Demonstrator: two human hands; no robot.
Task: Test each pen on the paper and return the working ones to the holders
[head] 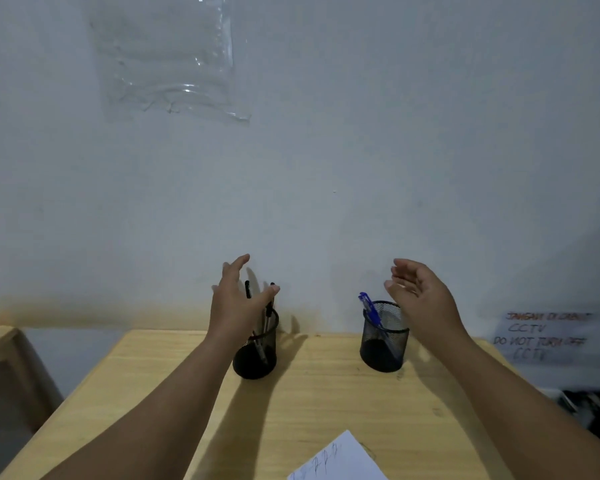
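Observation:
Two black mesh pen holders stand near the far edge of the wooden table. The left holder [260, 355] contains black pens [247, 289], partly hidden behind my left hand [234, 301], which hovers over it with fingers spread and nothing in it. The right holder [383, 337] has a blue pen [369, 308] leaning out to the left. My right hand [420, 292] is raised just right of that holder, fingers loosely curled and apart, holding nothing. A white sheet of paper [340, 460] with pen scribbles lies at the near edge.
The wooden table [326, 393] stands against a pale wall. A handwritten notice [544, 336] hangs at the right, with dark objects [579, 403] below it. A clear plastic sleeve [170, 60] is stuck high on the wall. Another wooden piece of furniture [4, 362] stands at the left.

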